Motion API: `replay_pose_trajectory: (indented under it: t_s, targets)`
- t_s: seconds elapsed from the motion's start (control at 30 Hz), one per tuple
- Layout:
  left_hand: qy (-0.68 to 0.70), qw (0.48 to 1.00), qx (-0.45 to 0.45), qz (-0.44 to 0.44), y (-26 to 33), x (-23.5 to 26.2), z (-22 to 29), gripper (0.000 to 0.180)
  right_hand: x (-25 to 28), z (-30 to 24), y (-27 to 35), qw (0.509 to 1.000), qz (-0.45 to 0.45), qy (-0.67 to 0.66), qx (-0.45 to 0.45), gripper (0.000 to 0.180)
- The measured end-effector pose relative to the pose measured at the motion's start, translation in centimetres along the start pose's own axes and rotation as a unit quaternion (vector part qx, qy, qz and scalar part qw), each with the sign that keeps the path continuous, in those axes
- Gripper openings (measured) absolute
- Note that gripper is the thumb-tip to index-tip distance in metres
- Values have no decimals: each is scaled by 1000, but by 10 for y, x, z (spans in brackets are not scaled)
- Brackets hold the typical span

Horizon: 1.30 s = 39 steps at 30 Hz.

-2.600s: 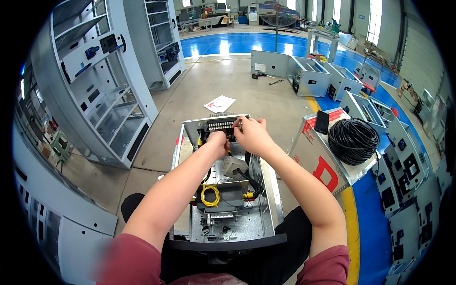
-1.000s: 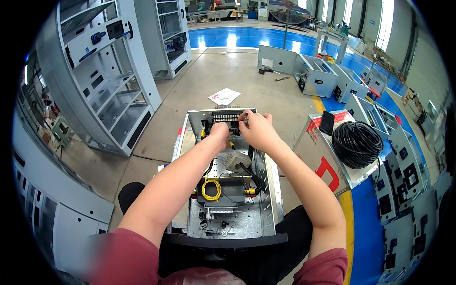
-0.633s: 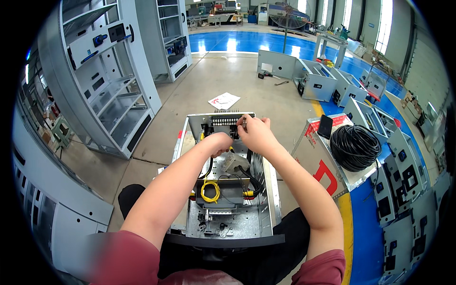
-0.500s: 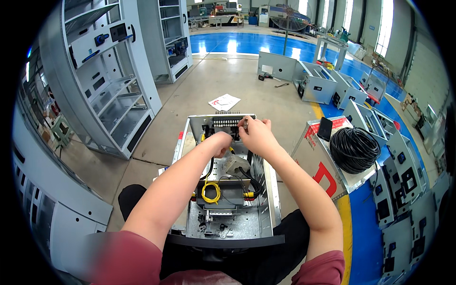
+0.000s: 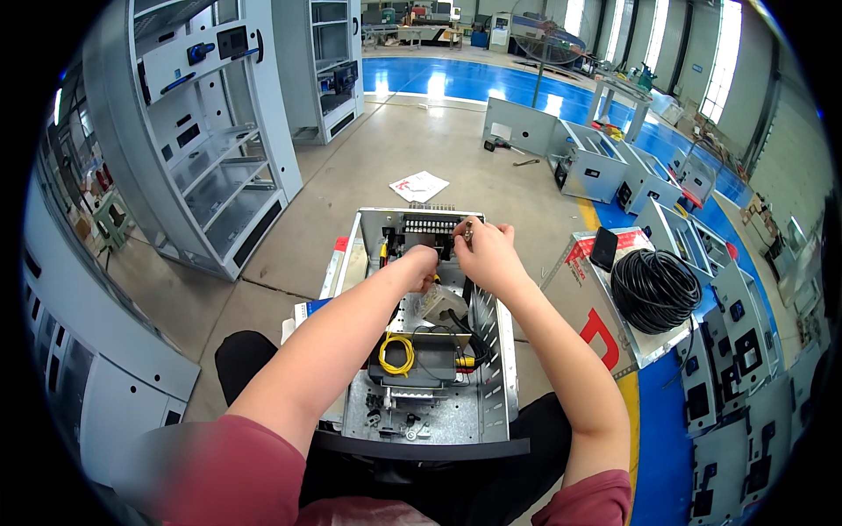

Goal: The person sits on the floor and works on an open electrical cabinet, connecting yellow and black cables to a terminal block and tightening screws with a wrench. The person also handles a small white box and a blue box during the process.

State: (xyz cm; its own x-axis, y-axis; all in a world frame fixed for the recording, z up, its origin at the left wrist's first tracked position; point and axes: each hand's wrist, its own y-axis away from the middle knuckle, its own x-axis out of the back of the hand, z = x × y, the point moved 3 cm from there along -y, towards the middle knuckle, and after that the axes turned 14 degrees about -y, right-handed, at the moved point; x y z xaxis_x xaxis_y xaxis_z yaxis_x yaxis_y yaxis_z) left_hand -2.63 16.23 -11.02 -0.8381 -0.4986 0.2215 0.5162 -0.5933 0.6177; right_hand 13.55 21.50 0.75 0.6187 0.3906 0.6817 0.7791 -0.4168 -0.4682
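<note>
A: And the left hand [image 5: 422, 266] curls over, fingertips mostly hidden, and what it touches, I can't tell!
B: Over in the right hand [image 5: 484, 252], a metallic piece [image 5: 468, 231], partly covered, too small to name!
A: Loose hardware [image 5: 411, 420] inside the metal case [image 5: 471, 422]? Tiny, no sorting it!
B: Left sleeve [image 5: 254, 469] blurs at its outer side, and 2 tall cabinets [image 5: 279, 131] run off the upper edge!

Looks like an industrial workshop, judging by tall grey open-fronted cabinets [image 5: 197, 140] left of the hands [image 5: 488, 257], coiled black cable [image 5: 655, 291] to their right and broad blue-coated floor [image 5: 408, 79] far beyond them.
</note>
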Motion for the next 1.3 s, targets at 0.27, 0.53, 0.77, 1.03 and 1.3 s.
replay_pose_trajectory:
  t_s: [0.27, 0.53, 0.77, 1.03, 1.3]
  targets:
    - [-318, 939, -112, 63, -34, 4, -6, 17, -1, -5, -2, 1000, -4, 6, 8, 18]
    - [-386, 911, -117, 82, -24, -4, 1, 32, -1, -3, -1, 1000, -11, 14, 2, 18]
    - [-123, 988, -63, 75, -12, -2, -1, 30, 4, -15, -2, 999, -20, 1, 33, 15]
    - [-273, 960, 52, -36, 32, 8, 22, 17, 1, -17, -1, 993, -114, -34, 25, 16]
    - [-517, 806, -287, -37, 144, 76, 51, 28, 0, -24, -3, 975, -194, 65, 85, 17]
